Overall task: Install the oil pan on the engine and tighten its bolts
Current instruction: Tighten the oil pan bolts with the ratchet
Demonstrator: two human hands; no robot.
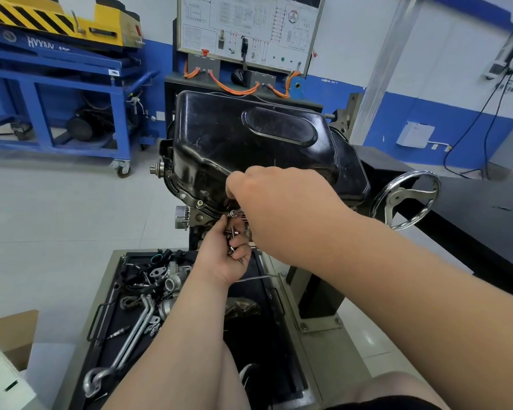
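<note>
Oil pan was sat on the engine at 12 o'clock, right hand pinching a bolt at its near edge, left hand clutching spare bolts at 6, so threading it in straight looked next.

- The oil pan sits on top of the engine.
- A handwheel stands to its right.
- A tray of parts lies in front, below the engine.
- A cart stands behind on the left.
- The right hand is at the pan's near rim, pinching a bolt. The left hand is just beneath, holding spare bolts.
</note>
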